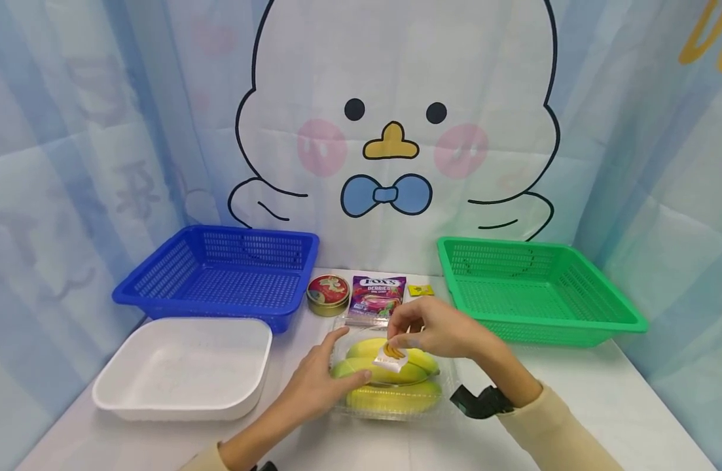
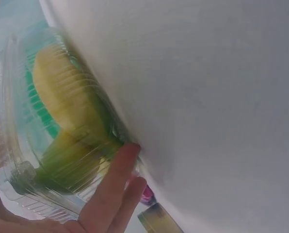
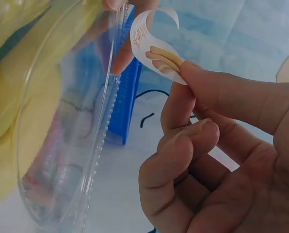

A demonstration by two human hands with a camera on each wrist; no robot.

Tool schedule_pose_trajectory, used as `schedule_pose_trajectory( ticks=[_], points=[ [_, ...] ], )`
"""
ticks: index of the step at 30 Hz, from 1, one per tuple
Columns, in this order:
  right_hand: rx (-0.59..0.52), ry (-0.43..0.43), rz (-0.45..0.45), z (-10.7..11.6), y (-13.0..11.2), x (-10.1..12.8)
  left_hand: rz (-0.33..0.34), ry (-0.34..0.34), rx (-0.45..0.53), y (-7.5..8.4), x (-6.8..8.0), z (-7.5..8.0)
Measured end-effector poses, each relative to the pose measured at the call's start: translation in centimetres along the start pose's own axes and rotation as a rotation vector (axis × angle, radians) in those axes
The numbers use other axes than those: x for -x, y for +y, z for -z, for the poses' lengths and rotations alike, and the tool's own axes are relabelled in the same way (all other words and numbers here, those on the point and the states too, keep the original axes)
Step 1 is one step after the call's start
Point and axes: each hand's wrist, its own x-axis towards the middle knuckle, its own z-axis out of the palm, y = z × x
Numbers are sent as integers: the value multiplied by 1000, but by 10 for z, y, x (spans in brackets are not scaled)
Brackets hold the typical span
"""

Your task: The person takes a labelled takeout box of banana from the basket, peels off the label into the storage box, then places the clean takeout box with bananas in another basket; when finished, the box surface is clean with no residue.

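Seen from the head camera, a clear plastic clamshell (image 1: 396, 386) of yellow-green bananas (image 1: 390, 373) sits at lower centre of the frame on a white surface (image 1: 602, 392), with the left hand (image 1: 319, 386) resting flat against its left side, fingers relaxed, and the right hand (image 1: 437, 330) pinching a small banana-printed sticker (image 1: 391, 355) just above the lid. Behind the box, in mid-frame, lie a round tin (image 1: 328, 295), a purple Fox's candy packet (image 1: 377, 297) and a small yellow wrapper (image 1: 421, 290); a blue basket (image 1: 219, 275) stands at left, a green basket (image 1: 537, 288) at right and a white tray (image 1: 184, 366) at lower left (all before a cartoon-duck curtain). In the left wrist view, straight fingers (image 2: 113, 187) at the bottom of the frame press against the ribbed clamshell (image 2: 18, 145), the bananas (image 2: 62, 107) showing through it at left. In the right wrist view, thumb and forefinger grasp the curled sticker (image 3: 152, 46) at upper centre, the other fingers (image 3: 178, 165) folded loosely, just beside the clamshell's clear rim (image 3: 101, 141) on the left.
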Motion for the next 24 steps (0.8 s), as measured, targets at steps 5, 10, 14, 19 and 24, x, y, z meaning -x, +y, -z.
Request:
schedule_pose_trajectory(
  ticks=[5,10,14,19,24],
  points=[
    [1,5,18,-5,-4,-5,-10,-14,4,0,3,8],
    [-33,-6,7,-8,-8,-11,-6,30,24,3,8,38],
    [-65,-24,5,-12,-12,-20,-32,68,28,0,14,79],
    [-69,-35,8,-22,-21,-37,-23,94,-78,-13,21,132],
    [-73,-55,-2,-34,-32,-52,-46,117,-203,-35,31,174]
  ],
)
